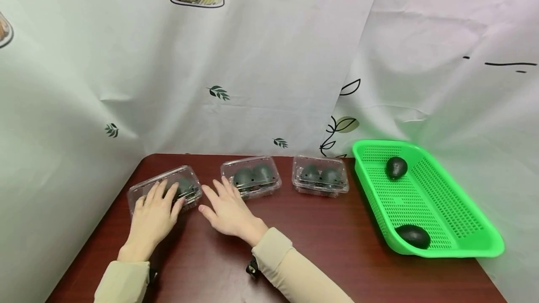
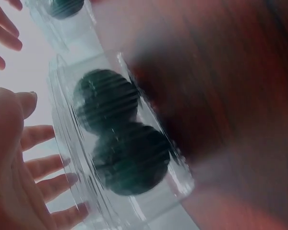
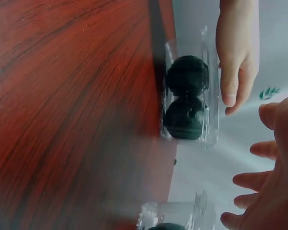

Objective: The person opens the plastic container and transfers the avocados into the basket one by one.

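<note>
My left hand (image 1: pixel 153 216) rests its fingers on the lid of the leftmost clear plastic clamshell box (image 1: pixel 139 194). In the left wrist view two dark avocados (image 2: pixel 130 158) sit side by side inside that closed box, and the fingers lie nearly straight along its lid. My right hand (image 1: pixel 231 212) hovers with spread fingers between the left box and the middle clamshell box (image 1: pixel 252 191). It holds nothing. Two avocados (image 1: pixel 262 173) show through the middle box's lid.
A third closed clamshell box (image 1: pixel 320 186) with two avocados stands right of the middle one. Beyond it, a green plastic basket (image 1: pixel 452 191) holds an avocado (image 1: pixel 396 168) at its far end and another avocado (image 1: pixel 414 236) near its front. A white printed cloth (image 1: pixel 261 60) hangs behind the brown table (image 1: pixel 316 251).
</note>
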`<state>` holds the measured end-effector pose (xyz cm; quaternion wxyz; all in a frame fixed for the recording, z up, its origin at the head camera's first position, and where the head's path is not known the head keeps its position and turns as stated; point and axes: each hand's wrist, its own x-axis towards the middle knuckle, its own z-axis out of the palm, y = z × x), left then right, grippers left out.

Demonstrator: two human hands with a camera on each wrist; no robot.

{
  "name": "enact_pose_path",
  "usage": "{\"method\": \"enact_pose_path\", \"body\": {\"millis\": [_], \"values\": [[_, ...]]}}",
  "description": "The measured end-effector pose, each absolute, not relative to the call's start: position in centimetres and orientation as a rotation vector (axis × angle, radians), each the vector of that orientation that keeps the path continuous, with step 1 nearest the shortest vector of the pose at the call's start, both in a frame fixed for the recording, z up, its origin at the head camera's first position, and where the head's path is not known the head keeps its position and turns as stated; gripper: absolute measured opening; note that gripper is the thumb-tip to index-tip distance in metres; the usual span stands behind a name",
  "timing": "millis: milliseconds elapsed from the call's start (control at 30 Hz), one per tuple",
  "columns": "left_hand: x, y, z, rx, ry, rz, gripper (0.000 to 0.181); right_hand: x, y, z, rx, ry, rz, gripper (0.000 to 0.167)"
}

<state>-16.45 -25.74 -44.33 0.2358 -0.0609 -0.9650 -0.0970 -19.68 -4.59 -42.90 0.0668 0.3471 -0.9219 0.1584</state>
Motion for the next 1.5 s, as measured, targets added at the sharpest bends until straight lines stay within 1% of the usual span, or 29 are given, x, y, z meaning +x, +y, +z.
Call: {"method": "enact_pose_path", "body": {"millis": [700,900,1233,1500], "values": [[-15.4,-29.6,-44.0,0.081,-2.715,-0.389,0.047,-19.4,-7.7,-43.5,1.192,-2.788,0.207,0.053],[-15.5,-30.7,-44.2,0.169,-2.735,-0.489,0.056,-19.4,-8.4,-43.3,1.217,-2.766,0.156,0.053],[-15.3,-33.0,-44.9,0.293,-2.711,-0.766,0.058,-19.4,-9.8,-43.3,1.267,-2.764,0.104,0.052],[-15.3,-33.2,-45.5,0.508,-2.555,-1.179,0.061,-19.9,-10.4,-43.4,1.304,-2.750,0.033,0.052]]}}
